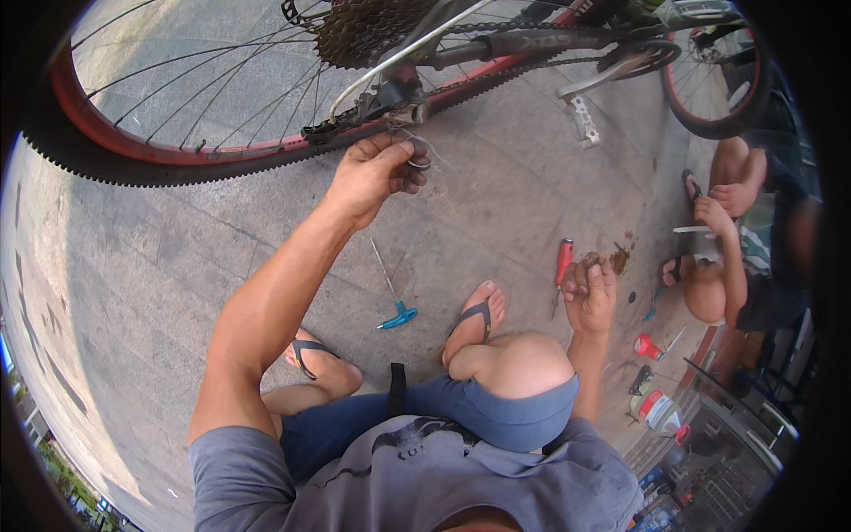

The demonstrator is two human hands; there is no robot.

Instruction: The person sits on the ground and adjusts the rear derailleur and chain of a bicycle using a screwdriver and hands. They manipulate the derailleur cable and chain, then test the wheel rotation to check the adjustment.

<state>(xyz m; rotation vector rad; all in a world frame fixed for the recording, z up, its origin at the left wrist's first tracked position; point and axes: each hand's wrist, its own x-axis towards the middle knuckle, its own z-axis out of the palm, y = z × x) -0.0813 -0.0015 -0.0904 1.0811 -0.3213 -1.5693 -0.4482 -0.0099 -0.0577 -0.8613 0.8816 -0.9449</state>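
My left hand [377, 173] is closed on a thin metal cable [433, 146], just below the rear derailleur [394, 97] of a red-and-black bicycle. The bicycle's rear tyre [182, 173] and cassette [363, 31] are above and left of that hand. My right hand [589, 297] is raised at the right with curled fingers; whether anything small is between them I cannot make out. Beside it on the pavement lies a red screwdriver [565, 259]. A hex key with a blue T-handle [399, 315] lies between my arms.
At the right another person [753, 257] sits low, hands [714, 213] at a pale strip, near a second bicycle wheel [714, 80]. Below them are a red cup-like object [645, 346], a plastic jug [656, 412] and metal racks with supplies [718, 434]. A pedal [585, 120] hangs above.
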